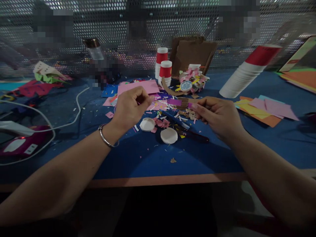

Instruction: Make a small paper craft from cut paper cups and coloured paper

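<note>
My right hand [217, 115] pinches a small brown cardboard piece [183, 103] that has purple paper at both ends. With its thumb and fingertips pressed together, my left hand [132, 107] is raised just left of that piece, apart from it. Whatever may be between its fingertips is too small to make out. Below the hands lie two white paper discs [169, 136], some pink paper bits [161, 123] and a long dark-handled tool [197, 134], perhaps scissors. Behind the cardboard piece, pink paper sheets [139, 87] and many scraps are spread on the blue table [138, 164].
Red and white paper cups [165, 70] stand at the back beside a cardboard box [195, 56] and a paper-covered object [194, 80]. A tilted cup stack [249, 72] and coloured sheets [269, 110] lie right. A white cable [79, 102] and purple device [27, 141] are left.
</note>
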